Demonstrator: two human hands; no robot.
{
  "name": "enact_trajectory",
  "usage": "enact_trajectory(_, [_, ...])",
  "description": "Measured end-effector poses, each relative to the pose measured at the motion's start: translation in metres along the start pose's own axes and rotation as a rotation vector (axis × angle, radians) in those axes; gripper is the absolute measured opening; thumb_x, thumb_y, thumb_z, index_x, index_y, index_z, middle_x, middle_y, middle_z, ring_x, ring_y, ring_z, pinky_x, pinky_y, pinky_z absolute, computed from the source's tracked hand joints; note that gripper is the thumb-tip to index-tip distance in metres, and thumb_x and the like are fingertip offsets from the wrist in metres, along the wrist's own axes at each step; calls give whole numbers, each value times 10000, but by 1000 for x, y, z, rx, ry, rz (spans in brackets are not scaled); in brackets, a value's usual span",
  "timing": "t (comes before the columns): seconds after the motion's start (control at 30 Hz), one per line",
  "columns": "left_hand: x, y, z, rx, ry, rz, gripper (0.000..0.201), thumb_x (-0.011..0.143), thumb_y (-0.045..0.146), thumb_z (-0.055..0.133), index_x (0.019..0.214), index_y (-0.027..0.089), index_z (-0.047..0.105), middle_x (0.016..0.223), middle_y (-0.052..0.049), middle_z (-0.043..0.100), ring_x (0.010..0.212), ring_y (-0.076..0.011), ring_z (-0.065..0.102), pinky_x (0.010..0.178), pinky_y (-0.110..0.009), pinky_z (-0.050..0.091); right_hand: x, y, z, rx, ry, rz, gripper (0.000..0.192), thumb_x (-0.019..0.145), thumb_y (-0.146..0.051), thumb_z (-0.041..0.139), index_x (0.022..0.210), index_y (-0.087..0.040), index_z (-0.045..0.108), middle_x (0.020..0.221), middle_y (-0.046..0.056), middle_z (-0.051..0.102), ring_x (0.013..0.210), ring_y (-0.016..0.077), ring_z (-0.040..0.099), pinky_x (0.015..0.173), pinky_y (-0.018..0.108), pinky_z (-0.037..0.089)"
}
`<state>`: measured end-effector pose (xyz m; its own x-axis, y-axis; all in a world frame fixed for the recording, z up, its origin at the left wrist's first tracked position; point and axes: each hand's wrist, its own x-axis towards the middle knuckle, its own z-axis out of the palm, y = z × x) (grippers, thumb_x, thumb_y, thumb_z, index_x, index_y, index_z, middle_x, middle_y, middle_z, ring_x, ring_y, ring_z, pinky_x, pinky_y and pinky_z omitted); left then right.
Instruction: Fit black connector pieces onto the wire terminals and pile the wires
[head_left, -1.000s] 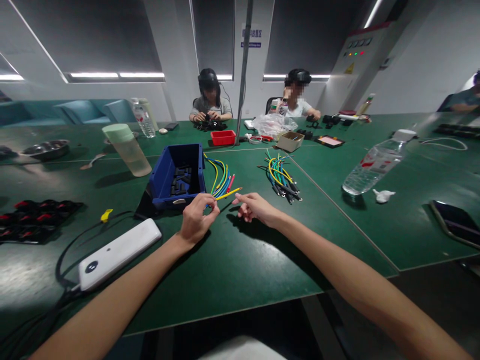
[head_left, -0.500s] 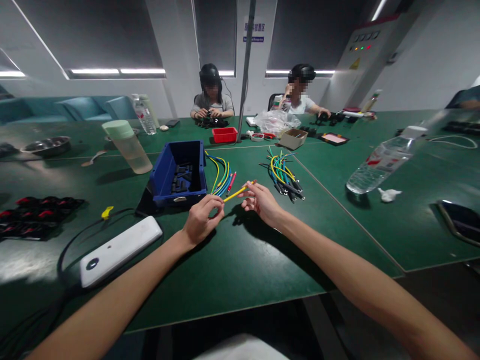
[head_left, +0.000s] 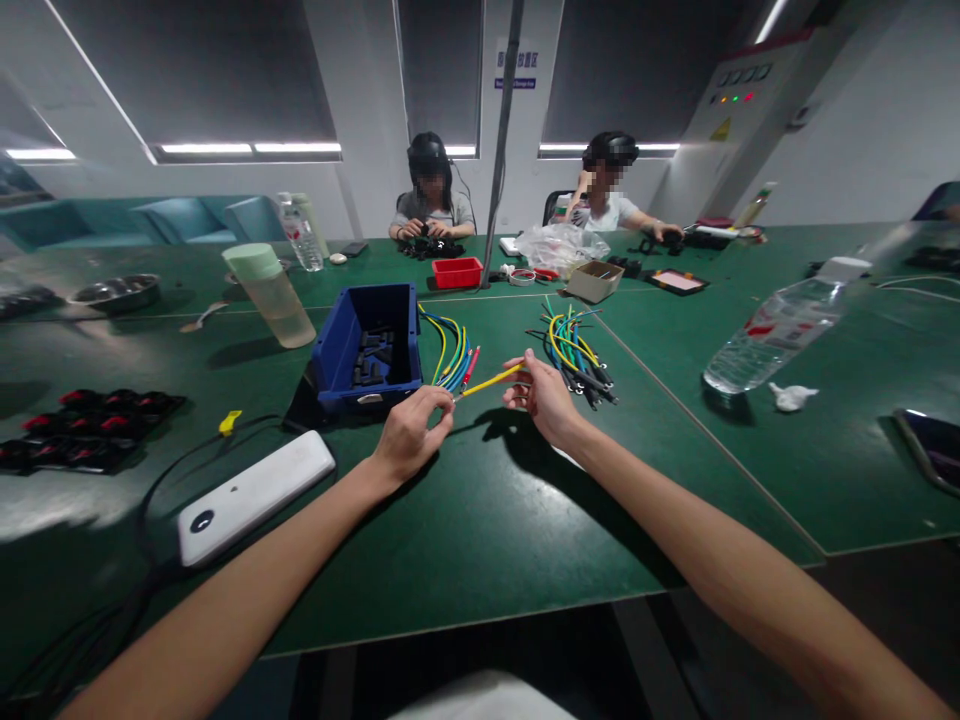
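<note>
A short yellow wire (head_left: 491,381) stretches between my two hands above the green table. My left hand (head_left: 415,430) pinches its near end, where a small metal tip shows by the fingertips. My right hand (head_left: 546,397) grips the other end between thumb and fingers. Behind my left hand stands a blue bin (head_left: 367,394) with several black sleeve-like pieces (head_left: 373,355) inside. Beside the bin lies a bundle of yellow, green and blue wires (head_left: 450,345), with a red-ended one among them. Past my right hand is another wire bundle (head_left: 576,350) with black sleeves and metal terminals.
A white power bank (head_left: 259,495) with a cable is on the left, near a green-lidded bottle (head_left: 270,295). A water bottle (head_left: 784,325) and crumpled tissue (head_left: 792,397) are at right. Farther back are a red tray (head_left: 457,273), a small cardboard box (head_left: 595,282) and two seated people.
My right hand has moved slightly away from my left, and more of the yellow wire shows between them. The whole view has shifted a little, with things appearing farther right.
</note>
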<state>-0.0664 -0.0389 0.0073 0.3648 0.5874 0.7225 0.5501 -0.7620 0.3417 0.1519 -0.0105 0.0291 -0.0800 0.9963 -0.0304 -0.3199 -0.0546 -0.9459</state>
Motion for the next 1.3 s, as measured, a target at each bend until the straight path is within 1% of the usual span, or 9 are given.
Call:
enact_trajectory(0.17, [3, -4, -4, 117, 17, -24, 76, 828, 189, 538, 897, 181, 566, 892, -59, 647, 863, -179, 609, 812, -328, 483, 2, 0, -3, -28, 50, -39, 366, 849, -519, 517, 873, -167, 615, 693, 14, 598, 488, 90, 588, 453, 190, 465])
enact_trajectory(0.27, [8, -8, -12, 228, 69, -58, 98, 823, 230, 541, 894, 172, 577, 895, -66, 652, 857, -198, 597, 797, -340, 461, 6, 1, -7, -17, 71, -58, 357, 847, -512, 526, 897, -172, 624, 683, 9, 594, 489, 89, 587, 449, 188, 461])
enact_trajectory(0.37, [14, -16, -21, 380, 142, -165, 140, 835, 261, 515, 911, 165, 584, 894, -79, 650, 871, -227, 581, 803, -365, 428, 10, 3, -12, -15, 77, -68, 362, 843, -518, 531, 912, -177, 628, 688, 12, 607, 487, 89, 587, 444, 187, 454])
enact_trajectory(0.47, [20, -24, -29, 525, 148, -286, 224, 840, 307, 500, 981, 155, 585, 967, -108, 646, 949, -268, 562, 820, -384, 401, 13, 4, -16, -27, 89, -69, 367, 836, -521, 538, 908, -173, 632, 690, 16, 620, 476, 83, 579, 438, 183, 443])
enact_trajectory(0.67, [23, -33, -36, 718, -57, -393, 388, 882, 421, 385, 1005, 137, 619, 1043, -141, 656, 979, -296, 574, 824, -397, 384, 15, 4, -18, -43, 112, -71, 375, 825, -526, 549, 885, -167, 639, 662, 9, 612, 458, 76, 561, 428, 181, 429])
enact_trajectory(0.83, [25, -30, -37, 818, -345, -537, 589, 910, 482, 201, 909, 142, 682, 844, -150, 694, 806, -303, 640, 726, -393, 413, 16, 5, -18, -56, 114, -75, 413, 812, -568, 541, 861, -169, 636, 649, 7, 599, 452, 79, 553, 428, 189, 425])
enact_trajectory(0.9, [27, -28, -38, 835, -411, -582, 639, 906, 497, 170, 891, 139, 698, 818, -159, 696, 783, -305, 650, 698, -380, 422, 17, 6, -18, -66, 115, -67, 420, 802, -578, 548, 868, -171, 633, 651, 9, 602, 452, 82, 553, 429, 193, 425])
enact_trajectory(1.1, [30, -24, -38, 851, -420, -617, 675, 900, 499, 155, 888, 129, 721, 849, -178, 701, 818, -319, 657, 698, -384, 437, 17, 9, -18, -93, 117, -62, 445, 786, -601, 555, 871, -170, 629, 631, 9, 597, 446, 89, 550, 422, 198, 426])
enact_trajectory(1.3, [29, -23, -38, 849, -400, -597, 686, 902, 495, 148, 853, 134, 729, 834, -170, 704, 799, -317, 658, 683, -383, 442, 20, 11, -20, -73, 126, -73, 434, 799, -593, 542, 788, -161, 593, 590, 1, 565, 434, 87, 537, 409, 191, 436])
